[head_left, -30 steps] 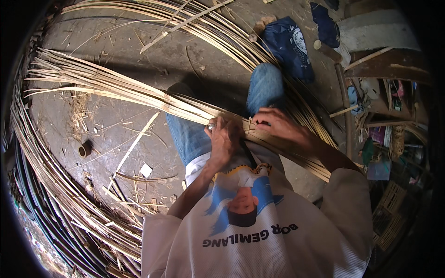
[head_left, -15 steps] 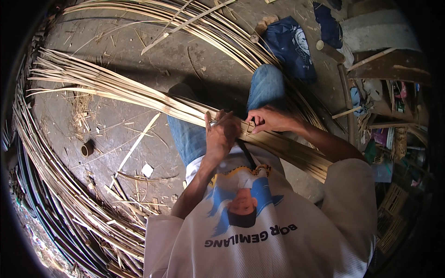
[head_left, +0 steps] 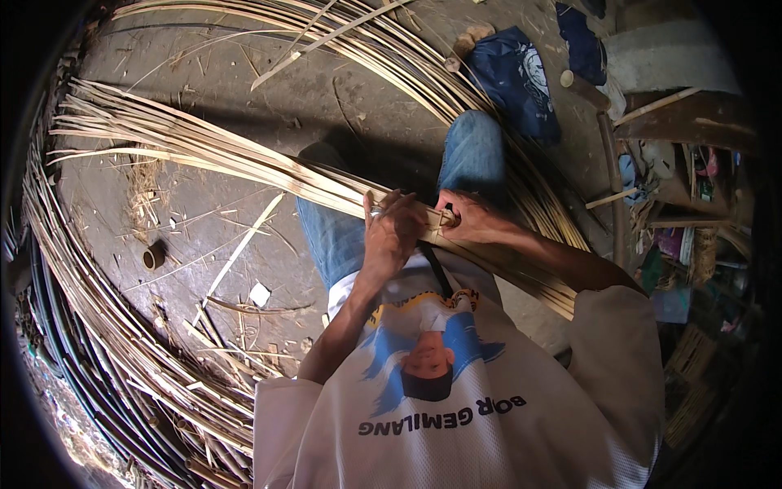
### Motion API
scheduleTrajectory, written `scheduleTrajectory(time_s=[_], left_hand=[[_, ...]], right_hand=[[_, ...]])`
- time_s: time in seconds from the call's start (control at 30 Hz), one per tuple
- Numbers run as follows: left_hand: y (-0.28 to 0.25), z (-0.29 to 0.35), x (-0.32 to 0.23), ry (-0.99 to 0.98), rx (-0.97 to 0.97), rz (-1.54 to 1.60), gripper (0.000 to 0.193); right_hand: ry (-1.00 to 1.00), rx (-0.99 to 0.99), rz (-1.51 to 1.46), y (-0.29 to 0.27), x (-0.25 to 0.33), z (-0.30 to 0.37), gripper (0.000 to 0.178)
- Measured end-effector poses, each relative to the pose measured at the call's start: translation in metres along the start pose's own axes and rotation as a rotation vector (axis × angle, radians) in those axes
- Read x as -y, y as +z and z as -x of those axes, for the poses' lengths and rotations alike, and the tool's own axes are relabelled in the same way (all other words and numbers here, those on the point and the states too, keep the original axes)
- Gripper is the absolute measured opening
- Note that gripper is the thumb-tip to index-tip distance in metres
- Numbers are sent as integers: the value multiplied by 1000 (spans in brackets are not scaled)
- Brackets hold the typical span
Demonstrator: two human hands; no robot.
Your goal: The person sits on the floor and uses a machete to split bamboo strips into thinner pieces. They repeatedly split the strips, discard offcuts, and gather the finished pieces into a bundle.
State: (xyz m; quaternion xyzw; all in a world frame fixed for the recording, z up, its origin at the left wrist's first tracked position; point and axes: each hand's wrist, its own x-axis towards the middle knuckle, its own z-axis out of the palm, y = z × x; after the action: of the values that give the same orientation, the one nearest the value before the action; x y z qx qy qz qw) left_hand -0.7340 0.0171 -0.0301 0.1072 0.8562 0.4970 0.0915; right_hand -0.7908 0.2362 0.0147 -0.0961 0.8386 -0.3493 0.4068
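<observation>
A long bundle of pale split bamboo strips (head_left: 269,169) lies slantwise across my lap. My left hand (head_left: 393,228) is closed over the bundle near its middle, with the fingers wrapped over the strips. Just to the right, a thin binding strip (head_left: 442,226) goes round the bundle. My right hand (head_left: 476,220) is closed in a fist at this binding, its thumb side against the strip's end. What lies inside the fist is mostly hidden. The bundle's right end (head_left: 546,289) passes under my right forearm.
Loose bamboo strips (head_left: 122,318) curve along the left side, and more (head_left: 383,69) arc across the far floor. A short bamboo tube (head_left: 153,256) stands on the left floor among scraps. A dark blue bag (head_left: 515,81) lies at far right, near a cluttered shelf (head_left: 684,187).
My right hand has turned and closed from a fingertip pinch into a fist at the binding. My left hand stays on the bundle with hardly any shift.
</observation>
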Motion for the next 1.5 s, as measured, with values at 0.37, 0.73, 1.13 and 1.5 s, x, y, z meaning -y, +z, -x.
scheduleTrajectory(time_s=[0.37, 0.73, 1.13, 1.5], left_hand=[[12, 4, 5, 12, -77, -5, 10], [-14, -17, 2, -110, -58, 46, 10], [-18, -28, 13, 14, -7, -4, 6], [-14, -45, 27, 35, 192, -16, 9]], right_hand=[[14, -136, 76, 15, -7, 6, 39], [-38, 0, -65, -5, 0, 3, 47], [-175, 198, 73, -26, -4, -23, 47], [-51, -30, 95, 6, -9, -15, 47]])
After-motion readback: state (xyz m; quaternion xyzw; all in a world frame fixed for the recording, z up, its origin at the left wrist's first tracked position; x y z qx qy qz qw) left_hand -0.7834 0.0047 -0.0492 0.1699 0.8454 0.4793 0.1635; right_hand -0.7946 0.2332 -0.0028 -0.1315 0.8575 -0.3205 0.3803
